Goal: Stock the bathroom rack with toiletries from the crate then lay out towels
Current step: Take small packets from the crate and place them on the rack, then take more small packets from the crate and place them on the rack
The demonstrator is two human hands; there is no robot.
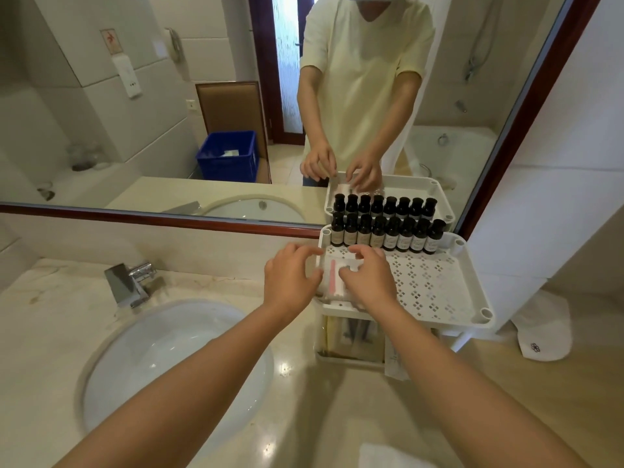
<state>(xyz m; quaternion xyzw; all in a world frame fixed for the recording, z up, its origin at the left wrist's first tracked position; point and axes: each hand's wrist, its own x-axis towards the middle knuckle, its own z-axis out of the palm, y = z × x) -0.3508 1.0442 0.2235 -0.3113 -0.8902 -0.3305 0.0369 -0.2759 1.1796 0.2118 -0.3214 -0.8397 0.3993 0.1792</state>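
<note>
While squared against the tray's left edge to leave the right clear: clear toothbrush packets [332,276], rack [439,285] top tier, fronting bottles [385,236] rowed at back; left hand [290,278], right hand [369,280], fingers curled apart, steadying stack, not clamped.

On the rack [439,285], the print on the dark bottles' [385,235] labels is too small to read, and the clear packets [332,278] at its left end are partly covered by both hands — left hand [290,282], right hand [369,282]. Below its top tray the lower shelf's contents are blurred — a white cloth [388,456] in front is cut off by the bottom edge
</note>
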